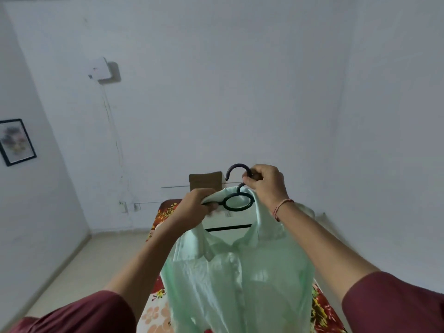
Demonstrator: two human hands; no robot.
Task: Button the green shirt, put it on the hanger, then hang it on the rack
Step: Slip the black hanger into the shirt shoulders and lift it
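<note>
Maroon sleeves frame the bottom corners, and both bare forearms reach up and forward from them. Between the arms hangs the shirt, pale green, held in the air above a bed with a red and yellow floral sheet. Its front lies closed down the middle, with small buttons showing along the placket, and the collar is spread open at the top.

The shirt sits on a black hanger. The hanger's crossbar shows inside the neck opening, with a round loop above it and the hook topmost, curving to the left.

The hands are apart, one on each side of the loop. The left hand grips the hanger's left arm together with the shirt's shoulder cloth, fingers curled round both. The right hand pinches the hanger just under the hook, where hook and neck meet. A reddish thread circles the right wrist.

Behind is a plain white wall with a brown panel just beyond the hands. A white box is mounted high on the left, and a framed picture hangs on the side wall.
</note>
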